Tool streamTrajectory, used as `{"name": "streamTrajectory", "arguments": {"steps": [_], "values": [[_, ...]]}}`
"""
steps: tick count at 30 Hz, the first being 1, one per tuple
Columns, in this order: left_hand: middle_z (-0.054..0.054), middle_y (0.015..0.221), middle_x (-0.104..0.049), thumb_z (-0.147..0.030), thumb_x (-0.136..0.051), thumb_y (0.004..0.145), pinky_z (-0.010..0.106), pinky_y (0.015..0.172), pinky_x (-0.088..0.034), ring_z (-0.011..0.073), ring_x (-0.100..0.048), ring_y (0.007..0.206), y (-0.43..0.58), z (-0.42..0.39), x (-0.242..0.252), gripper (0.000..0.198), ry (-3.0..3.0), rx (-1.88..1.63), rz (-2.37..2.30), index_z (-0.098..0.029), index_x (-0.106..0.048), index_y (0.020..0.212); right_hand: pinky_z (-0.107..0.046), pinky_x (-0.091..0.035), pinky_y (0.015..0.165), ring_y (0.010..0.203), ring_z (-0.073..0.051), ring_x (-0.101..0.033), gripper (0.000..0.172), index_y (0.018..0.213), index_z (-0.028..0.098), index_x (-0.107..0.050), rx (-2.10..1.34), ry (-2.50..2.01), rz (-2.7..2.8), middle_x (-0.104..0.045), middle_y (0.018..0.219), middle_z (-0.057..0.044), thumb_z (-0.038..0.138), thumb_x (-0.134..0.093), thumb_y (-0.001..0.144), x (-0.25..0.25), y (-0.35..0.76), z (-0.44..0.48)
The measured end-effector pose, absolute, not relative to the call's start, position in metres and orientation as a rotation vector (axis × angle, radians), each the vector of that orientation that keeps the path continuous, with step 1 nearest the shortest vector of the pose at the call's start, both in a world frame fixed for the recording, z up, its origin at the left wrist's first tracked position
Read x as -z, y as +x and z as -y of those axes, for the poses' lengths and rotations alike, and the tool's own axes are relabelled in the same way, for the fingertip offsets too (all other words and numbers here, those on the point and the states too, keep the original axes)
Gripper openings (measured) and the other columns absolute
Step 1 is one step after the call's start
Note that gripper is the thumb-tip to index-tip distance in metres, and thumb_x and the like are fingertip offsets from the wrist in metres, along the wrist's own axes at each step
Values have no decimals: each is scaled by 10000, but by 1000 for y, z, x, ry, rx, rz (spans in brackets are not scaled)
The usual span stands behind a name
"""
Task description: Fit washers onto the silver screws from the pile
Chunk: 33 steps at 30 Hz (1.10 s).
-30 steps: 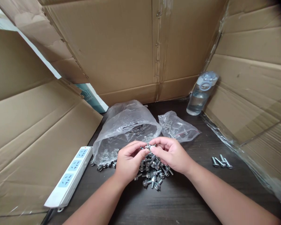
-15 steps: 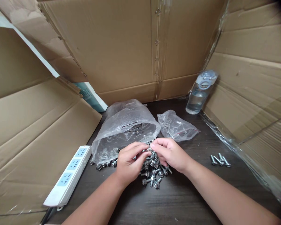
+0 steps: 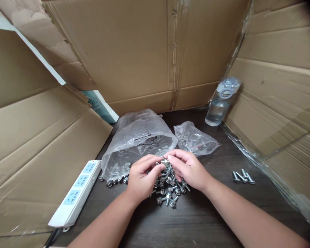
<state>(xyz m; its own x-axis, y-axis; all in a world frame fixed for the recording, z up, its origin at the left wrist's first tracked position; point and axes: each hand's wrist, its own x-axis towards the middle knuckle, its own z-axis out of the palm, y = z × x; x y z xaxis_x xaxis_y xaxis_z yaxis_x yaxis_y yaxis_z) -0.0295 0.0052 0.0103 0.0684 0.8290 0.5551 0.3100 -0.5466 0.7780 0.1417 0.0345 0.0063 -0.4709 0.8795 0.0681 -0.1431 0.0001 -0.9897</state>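
My left hand [image 3: 144, 177] and my right hand [image 3: 189, 168] meet fingertip to fingertip above a pile of metal bolts [image 3: 167, 198]. Between their pinched fingers sits a small shiny bolt [image 3: 165, 161], its head end facing me; the fingers hide part of it. Many bolts in the pile carry a nut or washer on the shank. Behind my left hand a clear plastic bag [image 3: 142, 124] lies on its side with its mouth facing me, and more hardware shows in and before it.
A smaller zip bag of hardware [image 3: 196, 141] lies behind my right hand. Several separate bolts [image 3: 243, 176] rest at the right. A water bottle [image 3: 220, 103] stands at the back right, a white power strip [image 3: 76, 193] at the left. Cardboard walls [image 3: 134, 51] surround the dark table [image 3: 196, 220].
The fingers have shifted slightly around the small piece, and the bolt between them shows more clearly now. My left thumb has moved a little left and down. Everything else stays put.
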Motion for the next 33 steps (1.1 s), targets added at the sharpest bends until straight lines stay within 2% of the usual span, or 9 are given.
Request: {"name": "streamTrajectory", "arguments": {"steps": [2, 4, 13, 19, 29, 33], "values": [[13, 788, -679, -137, -711, 788, 171, 449, -509, 70, -598, 473, -29, -5, -11, 108, 1751, -1491, -1136, -190, -742, 878, -194, -354, 379, 388, -52, -422, 239, 1034, 162, -626, -1564, -749, 1512, -515, 621, 44, 347, -573, 891, -8, 143, -34], [12, 781, -679, -146, -723, 777, 165, 431, -497, 71, -601, 462, -28, -5, -11, 96, 1666, -1489, -1141, -191, -748, 858, -194, -361, 396, 409, -49, -438, 235, 1057, 151, -635, -1519, -733, 1551, -531, 649, 36, 290, -598, 871, -9, 143, -34], [18, 796, -687, -151, -733, 764, 147, 388, -466, 75, -617, 461, -28, -5, -12, 104, 1584, -1480, -1144, -197, -764, 852, -215, -370, 476, 487, -68, -426, 165, 950, 144, -663, -1391, -783, 1556, -505, 619, 38, 283, -620, 874, -9, 139, -30], [13, 778, -666, -157, -743, 756, 142, 401, -471, 69, -613, 451, -29, -4, -13, 99, 1607, -1453, -1138, -185, -752, 851, -253, -435, 629, 680, -125, -518, 138, 894, 153, -641, -1279, -817, 1655, -608, 776, -23, 273, -573, 901, -8, 139, -29], [22, 767, -648, -161, -735, 767, 163, 456, -512, 74, -609, 479, -29, -3, -11, 72, 1721, -1413, -1109, -163, -727, 838, -242, -392, 615, 654, -118, -467, 267, 766, 151, -572, -1220, -844, 1782, -531, 696, 2, 328, -484, 945, -10, 140, -30], [27, 739, -646, -153, -725, 776, 167, 468, -509, 78, -599, 505, -29, -2, -12, 63, 1836, -1394, -1115, -156, -725, 839, -242, -344, 563, 594, -109, -398, 354, 648, 156, -514, -1179, -901, 1793, -432, 607, 21, 351, -474, 940, -10, 140, -30]]}}
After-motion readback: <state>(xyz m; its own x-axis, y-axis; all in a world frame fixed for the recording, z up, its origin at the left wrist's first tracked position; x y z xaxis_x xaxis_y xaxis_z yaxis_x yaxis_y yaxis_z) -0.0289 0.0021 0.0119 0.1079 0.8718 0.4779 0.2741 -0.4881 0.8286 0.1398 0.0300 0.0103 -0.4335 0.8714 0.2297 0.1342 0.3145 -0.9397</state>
